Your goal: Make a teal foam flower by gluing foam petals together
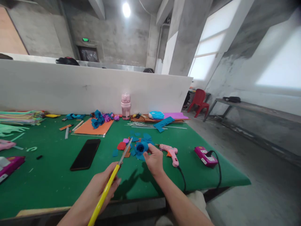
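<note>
My right hand (154, 160) pinches a blue foam flower (141, 147) and holds it just above the green table (58, 175). In my left hand (103, 185) I grip yellow-handled scissors (110, 183); their metal blades point up and right toward the flower, with the tips close to its left side. Loose blue, red and purple foam pieces (122, 146) lie on the table under and around the flower.
A pink glue gun (171, 153) lies right of the flower, its cord running to a magenta power strip (205, 156). A black phone (86, 153) lies left. Further back are an orange sheet with foam flowers (94, 127), a pink bottle (125, 106) and a white partition (70, 88).
</note>
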A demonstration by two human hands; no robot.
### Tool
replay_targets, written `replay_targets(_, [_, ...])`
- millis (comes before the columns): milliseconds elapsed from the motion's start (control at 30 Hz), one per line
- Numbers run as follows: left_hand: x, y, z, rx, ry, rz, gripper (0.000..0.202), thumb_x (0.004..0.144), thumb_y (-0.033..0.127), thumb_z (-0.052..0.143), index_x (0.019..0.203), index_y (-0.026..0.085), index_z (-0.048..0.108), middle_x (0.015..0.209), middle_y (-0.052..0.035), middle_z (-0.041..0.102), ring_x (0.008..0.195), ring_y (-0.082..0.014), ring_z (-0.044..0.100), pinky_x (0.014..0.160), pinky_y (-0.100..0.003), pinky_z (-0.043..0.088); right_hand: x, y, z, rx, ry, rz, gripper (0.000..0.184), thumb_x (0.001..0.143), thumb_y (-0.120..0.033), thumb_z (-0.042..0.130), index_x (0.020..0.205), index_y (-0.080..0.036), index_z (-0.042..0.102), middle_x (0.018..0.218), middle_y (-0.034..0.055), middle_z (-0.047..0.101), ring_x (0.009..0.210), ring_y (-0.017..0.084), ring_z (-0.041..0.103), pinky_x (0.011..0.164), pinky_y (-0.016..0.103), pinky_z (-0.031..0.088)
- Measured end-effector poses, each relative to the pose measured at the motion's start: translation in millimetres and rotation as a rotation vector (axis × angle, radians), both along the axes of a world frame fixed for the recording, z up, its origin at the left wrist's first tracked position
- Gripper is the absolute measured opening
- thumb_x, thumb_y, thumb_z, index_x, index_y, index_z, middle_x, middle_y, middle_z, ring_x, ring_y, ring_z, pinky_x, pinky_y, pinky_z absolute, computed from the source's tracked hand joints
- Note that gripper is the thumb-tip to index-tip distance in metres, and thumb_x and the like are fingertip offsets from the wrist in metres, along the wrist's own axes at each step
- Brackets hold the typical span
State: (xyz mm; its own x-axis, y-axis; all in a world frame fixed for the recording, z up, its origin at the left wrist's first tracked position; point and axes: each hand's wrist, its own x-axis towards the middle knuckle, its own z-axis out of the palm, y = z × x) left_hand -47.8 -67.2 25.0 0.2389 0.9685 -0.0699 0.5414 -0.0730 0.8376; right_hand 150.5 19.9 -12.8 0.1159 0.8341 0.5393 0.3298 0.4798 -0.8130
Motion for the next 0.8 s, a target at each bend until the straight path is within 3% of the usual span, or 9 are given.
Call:
replay_targets(133, [1,-2,6.4,0.027,-0.003,0.020,0.033,0.079,0.046,0.044,0.100,0.020,0.047,0.058,0.0040,0.048,0.046,-0.0092,0.046,0.040,-0.016,0.034,-2,-3,4.0,0.016,0.054,0.058,0.014,0.074,-0.024,0.053,0.075,-0.019,0.066,0.077,0.0020,0.067,0.072,0.016,0.060,0.066,0.024,0.046])
replay_targets(267, [0,-2,15.2,0.030,0.016,0.001,0.034,0.079,0.044,0.044,0.104,0.020,0.047,0.055,0.0048,0.046,0.046,-0.0098,0.044,0.042,-0.017,0.035,0,-2,4.9,0.017,-0.013,0.081,0.016,0.074,-0.022,0.051,0.076,-0.019,0.066,0.071,0.0001,0.065,0.067,0.014,0.057,0.063,0.022,0.044])
replay_targets(533, [-11,-2,7.1,0.054,0.021,-0.013,0.038,0.080,0.042,0.044,0.112,0.022,0.044,0.061,0.0041,0.048,0.048,-0.0094,0.046,0.042,-0.016,0.035,2,3,-1.7,-0.003,-0.173,0.057,0.013,0.067,-0.012,0.046,0.064,-0.018,0.058,0.059,-0.0027,0.053,0.057,0.011,0.046,0.057,0.020,0.035])
replay_targets(800, [-20,-4,13.4,0.068,0.105,-0.094,0.037,0.083,0.040,0.040,0.116,0.022,0.042,0.067,0.0032,0.048,0.052,-0.0087,0.045,0.046,-0.015,0.037,5,4,0.5,0.046,-0.298,0.083,0.014,0.069,-0.011,0.045,0.062,-0.018,0.054,0.060,-0.0035,0.051,0.057,0.010,0.045,0.057,0.020,0.033])
